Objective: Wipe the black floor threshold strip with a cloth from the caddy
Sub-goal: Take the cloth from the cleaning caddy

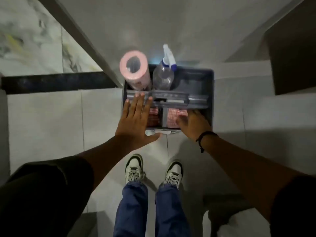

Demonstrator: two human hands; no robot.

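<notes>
A grey caddy (pixel 207 86) stands on the floor in front of my feet. Red-patterned cloths (pixel 172 117) lie in its near compartments. My right hand (pixel 193 124) reaches into the near right compartment, fingers resting on a cloth; whether it grips is unclear. My left hand (pixel 136 120) hovers flat with fingers spread over the caddy's near left side, holding nothing. The black threshold strip (pixel 56 82) runs across the floor to the left of the caddy.
A pink roll (pixel 134 67) and a clear spray bottle (pixel 164 72) stand in the caddy's far compartments. A grey door frame (pixel 89 43) slants down to the strip's right end. Marble floor lies beyond the strip. A dark block (pixel 294 55) sits at right.
</notes>
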